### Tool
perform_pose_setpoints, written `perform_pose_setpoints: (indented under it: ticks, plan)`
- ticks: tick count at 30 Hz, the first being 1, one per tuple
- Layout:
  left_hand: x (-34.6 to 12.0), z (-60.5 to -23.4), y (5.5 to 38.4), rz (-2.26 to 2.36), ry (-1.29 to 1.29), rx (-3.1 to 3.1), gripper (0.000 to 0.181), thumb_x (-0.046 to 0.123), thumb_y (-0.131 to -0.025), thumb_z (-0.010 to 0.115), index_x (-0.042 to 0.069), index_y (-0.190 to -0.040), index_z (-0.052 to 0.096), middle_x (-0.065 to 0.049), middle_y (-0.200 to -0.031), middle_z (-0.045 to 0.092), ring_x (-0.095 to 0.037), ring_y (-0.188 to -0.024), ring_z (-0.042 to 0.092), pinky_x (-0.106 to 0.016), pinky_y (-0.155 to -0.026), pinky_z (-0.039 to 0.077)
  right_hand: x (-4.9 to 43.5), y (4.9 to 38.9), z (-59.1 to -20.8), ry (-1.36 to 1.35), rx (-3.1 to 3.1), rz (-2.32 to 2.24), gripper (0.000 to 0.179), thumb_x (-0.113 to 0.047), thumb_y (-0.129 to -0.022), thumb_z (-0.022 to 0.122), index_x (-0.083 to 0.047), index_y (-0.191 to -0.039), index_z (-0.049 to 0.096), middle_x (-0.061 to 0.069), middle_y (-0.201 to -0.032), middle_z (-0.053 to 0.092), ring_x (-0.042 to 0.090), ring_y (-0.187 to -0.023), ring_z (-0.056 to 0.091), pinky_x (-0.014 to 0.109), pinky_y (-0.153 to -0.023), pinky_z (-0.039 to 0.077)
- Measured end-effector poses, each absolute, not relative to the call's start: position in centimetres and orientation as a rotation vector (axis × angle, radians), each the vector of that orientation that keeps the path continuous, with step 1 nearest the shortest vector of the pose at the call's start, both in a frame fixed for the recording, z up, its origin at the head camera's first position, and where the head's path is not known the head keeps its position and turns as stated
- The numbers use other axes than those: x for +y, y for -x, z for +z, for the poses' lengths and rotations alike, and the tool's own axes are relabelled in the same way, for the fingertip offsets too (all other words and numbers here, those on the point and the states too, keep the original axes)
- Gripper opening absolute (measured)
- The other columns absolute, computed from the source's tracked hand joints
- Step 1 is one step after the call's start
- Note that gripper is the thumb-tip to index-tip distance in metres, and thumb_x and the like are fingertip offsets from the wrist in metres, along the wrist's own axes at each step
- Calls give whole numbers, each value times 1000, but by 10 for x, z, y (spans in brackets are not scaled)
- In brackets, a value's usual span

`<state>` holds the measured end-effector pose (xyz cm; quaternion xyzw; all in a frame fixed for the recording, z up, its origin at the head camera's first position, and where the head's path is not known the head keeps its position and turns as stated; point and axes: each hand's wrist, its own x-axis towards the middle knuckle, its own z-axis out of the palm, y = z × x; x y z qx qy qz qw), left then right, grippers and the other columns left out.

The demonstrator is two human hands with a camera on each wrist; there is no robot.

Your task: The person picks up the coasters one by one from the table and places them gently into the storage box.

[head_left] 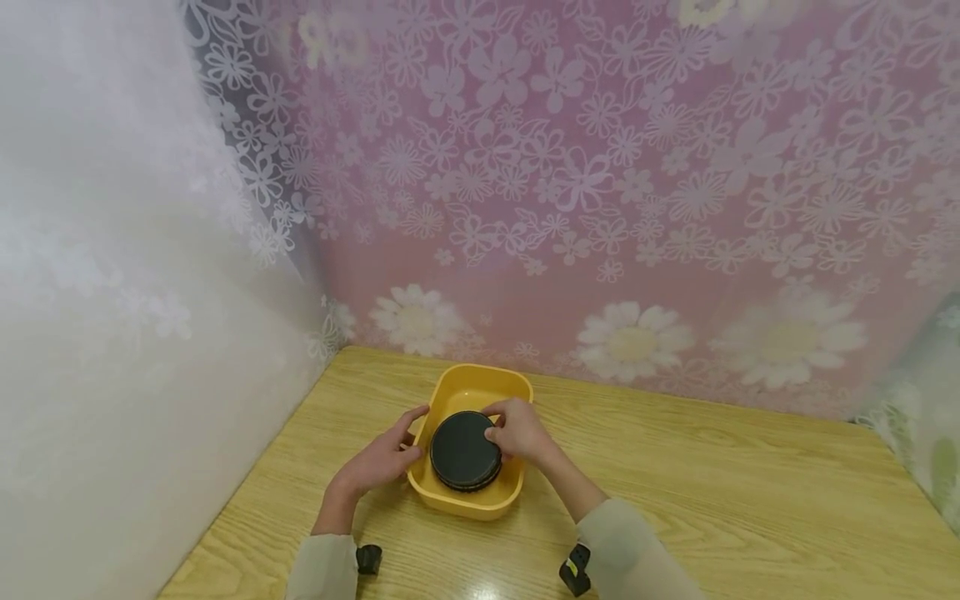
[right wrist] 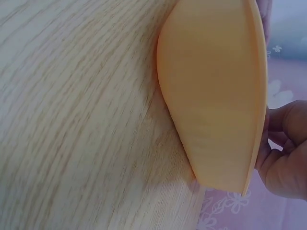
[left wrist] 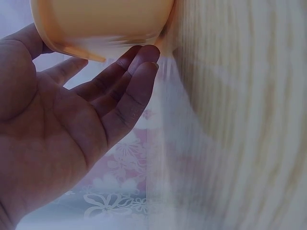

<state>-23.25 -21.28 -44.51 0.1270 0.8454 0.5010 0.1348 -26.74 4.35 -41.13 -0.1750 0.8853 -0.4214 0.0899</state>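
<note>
A yellow plastic tub point(head_left: 477, 511) with rounded corners stands on the wooden table. Inside it lies a flat round black disc point(head_left: 463, 450), with a second dark edge showing just under its rim. My right hand point(head_left: 519, 429) reaches over the tub's right side and pinches the disc at its upper right edge, thumb on top. In the right wrist view the tub's wall hides the fingertips of the right hand point(right wrist: 287, 151). My left hand point(head_left: 381, 460) touches the tub's left rim with loosely spread fingers. In the left wrist view its fingers point(left wrist: 136, 96) lie beside the tub's outer wall point(left wrist: 105, 21).
The wood-grain table point(head_left: 675, 483) stretches away to the right. Behind it hangs a pink floral cloth point(head_left: 525, 208), and a whitish sheet point(head_left: 150, 333) bounds the left side. Small black devices sit at the left wrist point(head_left: 368, 559) and right wrist point(head_left: 575, 570).
</note>
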Motion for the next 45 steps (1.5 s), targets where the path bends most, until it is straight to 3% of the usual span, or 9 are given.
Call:
perform_pose_setpoints:
  ticks: [5, 10, 15, 25, 32, 45]
  plan:
    - [-213, -446, 232, 1451, -379, 2452, 66, 12, -98, 50, 21, -158, 24, -21, -119, 53, -23, -74, 54, -38, -63, 46, 37, 266, -412, 493, 2720, -1151, 31, 3, -91, 66, 4, -122, 67, 9, -76, 64, 31, -53, 63, 27, -45, 47]
    - [-213, -445, 231, 1444, -390, 2457, 65, 11, -98, 49, 19, -158, 23, -21, -118, 54, -23, -75, 55, -38, -64, 47, 30, 265, -414, 442, 2840, -942, 26, -1, -90, 68, 2, -116, 69, 14, -96, 69, 18, -70, 58, 27, -56, 45]
    - [-213, -444, 231, 1450, -388, 2450, 65, 12, -99, 48, 19, -158, 23, -21, -118, 54, -22, -74, 54, -37, -63, 46, 25, 264, -417, 415, 2912, -851, 22, -2, -90, 68, 2, -112, 69, 18, -110, 68, 21, -78, 59, 30, -60, 47]
    - [-212, -444, 230, 1447, -384, 2452, 65, 12, -99, 48, 20, -159, 23, -20, -116, 55, -23, -69, 53, -37, -62, 46, 21, 259, -421, 465, 2991, -716, 12, -6, -92, 68, -1, -102, 67, 10, -92, 66, 20, -76, 58, 33, -61, 49]
    - [-211, -445, 230, 1451, -373, 2455, 65, 11, -99, 48, 20, -158, 23, -20, -116, 55, -21, -66, 52, -37, -62, 45, 19, 255, -419, 470, 3038, -643, 18, -8, -91, 69, -2, -107, 65, 12, -94, 64, 25, -83, 63, 38, -64, 52]
    - [-212, -445, 231, 1450, -387, 2442, 66, 10, -99, 47, 19, -159, 21, -20, -116, 54, -22, -63, 50, -37, -60, 45, 17, 255, -418, 435, 3040, -579, 19, -4, -89, 69, -2, -106, 60, 13, -87, 62, 27, -76, 63, 39, -59, 50]
